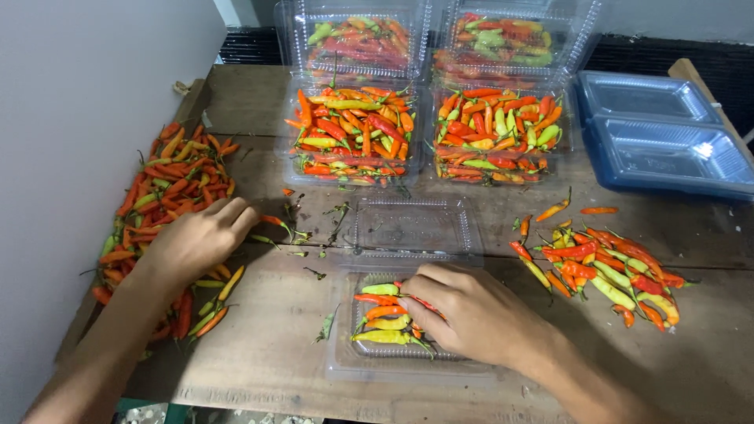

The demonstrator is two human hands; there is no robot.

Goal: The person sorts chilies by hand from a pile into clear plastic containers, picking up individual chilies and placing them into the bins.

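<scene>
The right hand (463,314) rests fingers-down on about five chillies (386,322) inside one open clear box (345,365); the left hand (200,239), loosely curled, touches the chilli heap (169,184); four filled boxes (349,133) and two blue trays (667,141) behind

open clear tray (345,361), few chillies (385,318) inside

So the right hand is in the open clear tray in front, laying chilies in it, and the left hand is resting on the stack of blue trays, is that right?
Not quite. The head view shows the left hand on the big chili pile at the table's left edge, not on the blue trays, which sit untouched at the far right. The rest holds: the right hand is in the open clear tray among its few chilies.
</scene>
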